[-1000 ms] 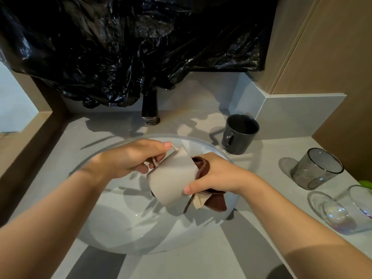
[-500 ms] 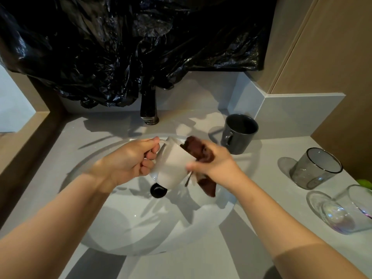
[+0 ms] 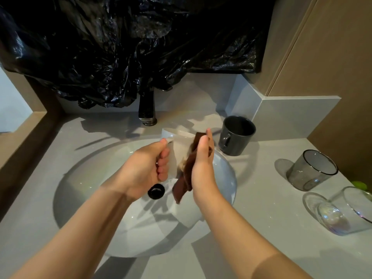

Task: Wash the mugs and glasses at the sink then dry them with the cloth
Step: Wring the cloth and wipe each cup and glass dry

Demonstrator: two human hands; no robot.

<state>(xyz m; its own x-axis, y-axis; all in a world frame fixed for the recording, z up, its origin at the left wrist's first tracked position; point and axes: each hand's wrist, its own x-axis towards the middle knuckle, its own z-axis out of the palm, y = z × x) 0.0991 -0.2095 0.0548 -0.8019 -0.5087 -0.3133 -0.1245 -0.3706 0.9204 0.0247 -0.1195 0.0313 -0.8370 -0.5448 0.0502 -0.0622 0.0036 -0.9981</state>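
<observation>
A pale mug [image 3: 177, 146] is held above the sink [image 3: 225, 190], just in front of the tap [image 3: 148, 109]. It is gripped by the left hand [image 3: 145, 170], whose fingers [image 3: 163, 167] are curled closed on its near side, probably around the handle, though that part is hidden. A brown cloth [image 3: 186, 176] is pressed flat against the mug's side by the right hand [image 3: 202, 168], its fingers extended and clamping the cloth. The drying would be done best if the mug were turned steadily against the cloth and the rim and inside were wiped too. A dark mug [image 3: 235, 135] and two glasses [image 3: 310, 170] are left on the counter [image 3: 261, 198].
</observation>
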